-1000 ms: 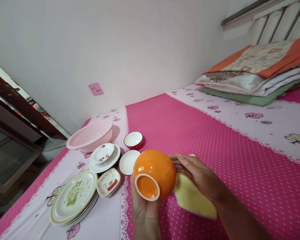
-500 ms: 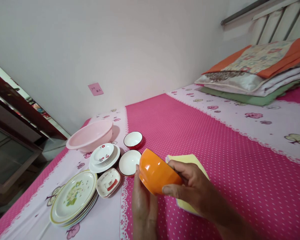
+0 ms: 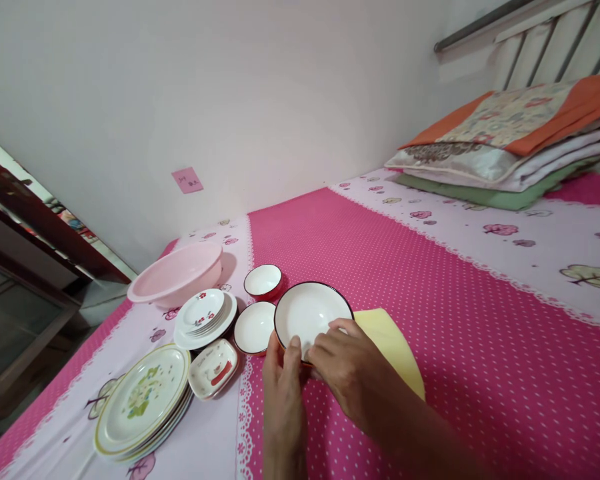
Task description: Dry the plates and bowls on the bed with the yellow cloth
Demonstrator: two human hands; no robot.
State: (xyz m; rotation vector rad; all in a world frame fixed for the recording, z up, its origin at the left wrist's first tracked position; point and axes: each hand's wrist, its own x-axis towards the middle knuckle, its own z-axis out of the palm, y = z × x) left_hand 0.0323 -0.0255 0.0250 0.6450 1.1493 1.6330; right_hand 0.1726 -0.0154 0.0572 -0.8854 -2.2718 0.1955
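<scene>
An orange bowl [image 3: 307,310] with a white inside and dark rim is upright, mouth up, just above the pink dotted bed sheet. My left hand [image 3: 283,383] grips its near rim from the left, thumb on the edge. My right hand [image 3: 347,367] holds the near right rim, fingers touching the inside. A yellow cloth [image 3: 393,343] lies on the sheet under and behind my right hand.
Left of the bowl are two small red bowls [image 3: 263,281], a stack of small flowered plates [image 3: 205,313], a small rectangular dish [image 3: 213,368], a stack of large plates [image 3: 143,400] and a pink basin [image 3: 177,273]. Folded bedding [image 3: 500,143] lies far right.
The orange bowl has been turned from bottom-up to mouth-up and lowered toward the sheet. Both hands shifted to its near rim.
</scene>
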